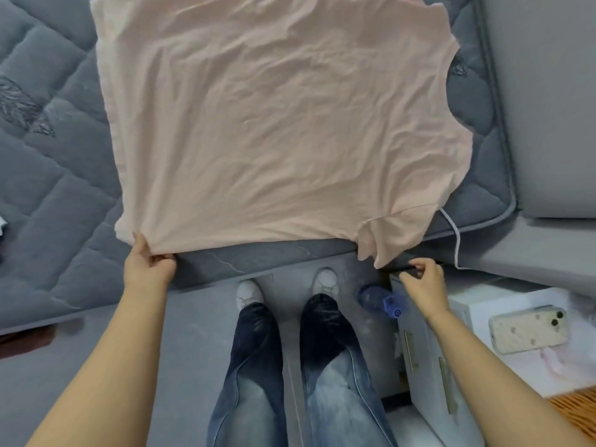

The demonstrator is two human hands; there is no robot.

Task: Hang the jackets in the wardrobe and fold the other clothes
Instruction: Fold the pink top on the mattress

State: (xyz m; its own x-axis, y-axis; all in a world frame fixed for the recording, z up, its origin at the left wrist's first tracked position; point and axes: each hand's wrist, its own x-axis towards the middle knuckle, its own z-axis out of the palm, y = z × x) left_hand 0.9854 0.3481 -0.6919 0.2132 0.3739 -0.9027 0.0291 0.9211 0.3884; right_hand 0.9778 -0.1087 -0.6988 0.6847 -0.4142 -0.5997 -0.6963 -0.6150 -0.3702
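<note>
- Pink T-shirt point(274, 124), soft wrinkled cotton, lies spread flat on the quilted grey mattress point(58, 175), filling the upper centre.
- Left hand point(150, 264) pinches its lower-left hem corner.
- Right hand point(422, 280), fingers curled, hovers just below the sleeve; whether it touches the cloth, I cannot tell.

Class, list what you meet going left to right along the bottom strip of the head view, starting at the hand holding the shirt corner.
Left hand pinching the pale pink cotton T-shirt → white sneakers → blue plastic bottle → right hand → speckled cream-cased phone.
</note>
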